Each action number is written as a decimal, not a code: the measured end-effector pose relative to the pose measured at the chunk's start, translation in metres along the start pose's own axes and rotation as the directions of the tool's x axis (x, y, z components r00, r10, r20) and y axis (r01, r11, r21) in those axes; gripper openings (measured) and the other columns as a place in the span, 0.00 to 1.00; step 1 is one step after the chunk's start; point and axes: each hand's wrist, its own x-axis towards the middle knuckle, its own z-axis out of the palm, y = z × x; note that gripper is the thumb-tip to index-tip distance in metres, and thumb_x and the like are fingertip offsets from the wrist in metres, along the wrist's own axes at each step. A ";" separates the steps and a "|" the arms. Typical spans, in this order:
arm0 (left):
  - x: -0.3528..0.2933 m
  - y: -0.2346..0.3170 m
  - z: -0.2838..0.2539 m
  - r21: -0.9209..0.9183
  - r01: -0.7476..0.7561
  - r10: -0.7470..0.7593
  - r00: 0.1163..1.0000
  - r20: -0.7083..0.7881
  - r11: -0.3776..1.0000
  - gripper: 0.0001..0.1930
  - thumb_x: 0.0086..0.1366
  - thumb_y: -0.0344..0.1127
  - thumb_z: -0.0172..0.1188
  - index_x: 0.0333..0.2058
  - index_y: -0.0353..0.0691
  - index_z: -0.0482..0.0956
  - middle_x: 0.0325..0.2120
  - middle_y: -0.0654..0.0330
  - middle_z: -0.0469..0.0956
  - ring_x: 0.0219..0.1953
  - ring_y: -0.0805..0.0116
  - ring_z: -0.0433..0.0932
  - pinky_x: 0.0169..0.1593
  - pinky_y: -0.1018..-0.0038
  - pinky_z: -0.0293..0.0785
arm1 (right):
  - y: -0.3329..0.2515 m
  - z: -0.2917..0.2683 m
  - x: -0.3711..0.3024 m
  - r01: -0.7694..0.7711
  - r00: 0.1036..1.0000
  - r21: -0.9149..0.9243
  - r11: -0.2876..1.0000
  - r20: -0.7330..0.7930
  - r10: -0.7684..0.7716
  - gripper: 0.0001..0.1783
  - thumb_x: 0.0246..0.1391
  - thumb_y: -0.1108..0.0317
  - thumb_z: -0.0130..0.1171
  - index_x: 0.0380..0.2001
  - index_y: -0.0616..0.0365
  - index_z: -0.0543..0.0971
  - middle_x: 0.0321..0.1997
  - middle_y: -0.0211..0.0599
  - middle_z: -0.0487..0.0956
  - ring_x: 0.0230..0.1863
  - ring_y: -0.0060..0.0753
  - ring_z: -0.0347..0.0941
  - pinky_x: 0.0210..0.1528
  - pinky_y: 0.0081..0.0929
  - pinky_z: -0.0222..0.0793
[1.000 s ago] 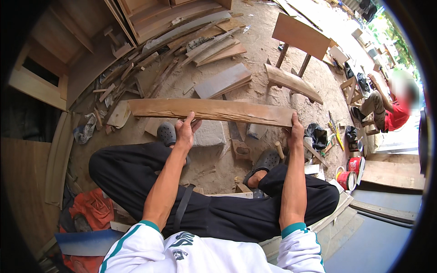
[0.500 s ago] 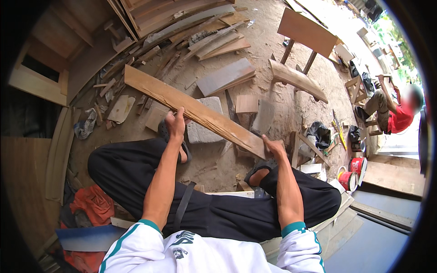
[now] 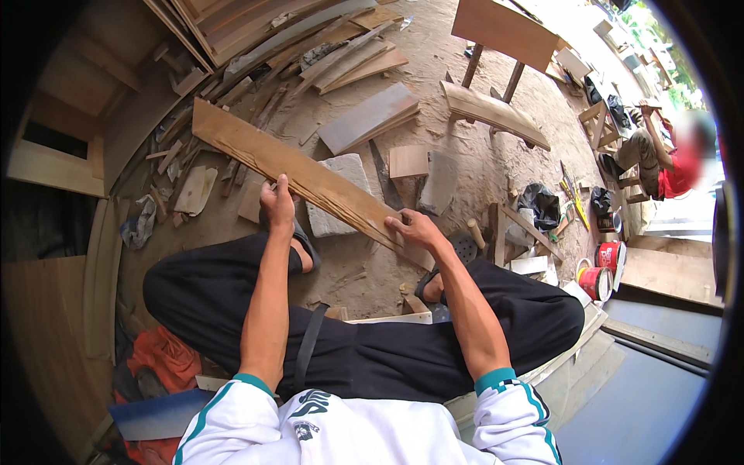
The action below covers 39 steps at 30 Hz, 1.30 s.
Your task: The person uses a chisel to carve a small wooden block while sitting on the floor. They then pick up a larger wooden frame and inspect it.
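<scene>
A long, flat wooden board (image 3: pixel 322 180) slants across my lap, its far end up to the left and its near end down to the right. The lower edge looks rough and layered with splits. My left hand (image 3: pixel 277 204) grips that edge near the middle, thumb up. Closer to the near end, my right hand (image 3: pixel 416 231) is closed on the board with fingers on its upper face. Beneath the board, a pale block (image 3: pixel 350 172) rests on the sandy ground, partly covered by it.
Stacked planks (image 3: pixel 372 116) and offcuts lie ahead and to the left. A board on legs (image 3: pixel 504 35) stands at the far right. Red tins (image 3: pixel 595 284) and a black plastic bag (image 3: pixel 539 204) sit to the right. Another person in red (image 3: pixel 682 172) crouches beyond.
My right hand has shifted left along the board, away from its near end. The left hand still holds it. The whole view has moved slightly.
</scene>
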 end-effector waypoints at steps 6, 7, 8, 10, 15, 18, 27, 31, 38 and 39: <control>0.006 -0.032 0.003 -0.086 0.148 -0.160 0.974 -0.161 0.985 0.16 0.71 0.37 0.52 0.50 0.31 0.65 0.45 0.52 0.74 0.42 0.65 0.78 0.40 0.70 0.81 | 0.031 0.001 0.002 -0.208 0.696 -0.419 0.884 -0.698 -0.167 0.35 0.53 0.44 0.61 0.52 0.64 0.76 0.51 0.59 0.77 0.57 0.56 0.71 0.60 0.42 0.65; 0.008 -0.036 0.006 -0.120 0.175 -0.197 0.959 -0.206 0.977 0.15 0.71 0.36 0.51 0.50 0.32 0.65 0.47 0.52 0.73 0.43 0.64 0.78 0.42 0.69 0.81 | 0.033 0.000 0.004 -0.196 0.676 -0.325 0.925 -0.728 -0.112 0.34 0.53 0.45 0.61 0.52 0.65 0.76 0.52 0.59 0.76 0.57 0.57 0.70 0.60 0.43 0.64; 0.015 -0.044 0.006 -0.140 0.195 -0.224 0.945 -0.237 0.971 0.16 0.71 0.35 0.51 0.51 0.31 0.63 0.48 0.52 0.72 0.44 0.63 0.77 0.42 0.68 0.81 | 0.031 -0.003 0.008 -0.178 0.655 -0.229 0.957 -0.753 -0.058 0.34 0.53 0.46 0.62 0.52 0.65 0.75 0.53 0.60 0.75 0.58 0.58 0.69 0.60 0.44 0.64; 0.027 -0.060 0.017 -0.190 0.242 -0.290 0.913 -0.286 0.951 0.18 0.71 0.34 0.51 0.53 0.31 0.60 0.51 0.50 0.69 0.46 0.61 0.77 0.44 0.65 0.81 | 0.037 -0.006 0.013 -0.172 0.663 -0.062 0.983 -0.745 0.069 0.34 0.52 0.48 0.63 0.53 0.65 0.75 0.54 0.60 0.74 0.58 0.59 0.68 0.61 0.45 0.63; 0.053 -0.096 0.051 -0.447 0.262 -0.373 0.910 -0.181 0.856 0.22 0.71 0.31 0.48 0.58 0.30 0.53 0.56 0.46 0.65 0.52 0.53 0.75 0.54 0.59 0.81 | 0.063 0.009 0.017 -0.293 0.828 0.099 0.951 -0.471 0.304 0.33 0.50 0.51 0.65 0.53 0.66 0.74 0.54 0.60 0.74 0.57 0.61 0.68 0.61 0.47 0.63; 0.072 -0.108 0.082 -0.552 0.270 -0.448 0.868 -0.215 0.789 0.23 0.70 0.28 0.47 0.60 0.31 0.53 0.56 0.46 0.66 0.52 0.51 0.75 0.58 0.56 0.77 | 0.081 0.026 0.017 -0.268 0.840 -0.031 0.963 -0.497 0.218 0.32 0.51 0.53 0.65 0.52 0.66 0.75 0.54 0.59 0.75 0.58 0.60 0.68 0.60 0.47 0.63; 0.122 -0.123 0.129 -0.669 0.347 -0.608 0.769 -0.198 0.657 0.24 0.68 0.26 0.47 0.62 0.43 0.58 0.58 0.54 0.66 0.56 0.52 0.72 0.59 0.53 0.75 | 0.092 0.050 0.026 -0.233 0.897 0.098 0.968 -0.362 0.253 0.31 0.53 0.53 0.63 0.54 0.65 0.74 0.55 0.61 0.74 0.59 0.60 0.68 0.61 0.43 0.64; 0.141 -0.138 0.143 -0.725 0.358 -0.665 0.725 -0.182 0.589 0.23 0.69 0.27 0.46 0.62 0.41 0.59 0.58 0.53 0.67 0.57 0.52 0.71 0.58 0.53 0.76 | 0.090 0.057 0.035 -0.227 0.908 0.136 0.964 -0.329 0.260 0.32 0.54 0.51 0.62 0.53 0.65 0.74 0.54 0.61 0.75 0.58 0.59 0.70 0.59 0.41 0.65; 0.151 -0.168 0.136 -0.724 0.418 -0.711 0.689 -0.141 0.549 0.19 0.73 0.33 0.40 0.60 0.40 0.63 0.55 0.54 0.72 0.58 0.56 0.71 0.60 0.58 0.74 | 0.084 0.046 0.034 -0.379 0.896 0.191 0.905 -0.171 0.411 0.33 0.55 0.49 0.61 0.53 0.68 0.74 0.52 0.58 0.78 0.56 0.54 0.74 0.57 0.38 0.67; 0.154 -0.170 0.135 -0.730 0.425 -0.720 0.681 -0.133 0.536 0.19 0.73 0.33 0.40 0.60 0.40 0.64 0.55 0.54 0.72 0.58 0.56 0.71 0.60 0.58 0.74 | 0.086 0.046 0.033 -0.404 0.888 0.201 0.892 -0.149 0.436 0.34 0.56 0.48 0.61 0.53 0.68 0.74 0.53 0.58 0.78 0.56 0.52 0.74 0.57 0.37 0.68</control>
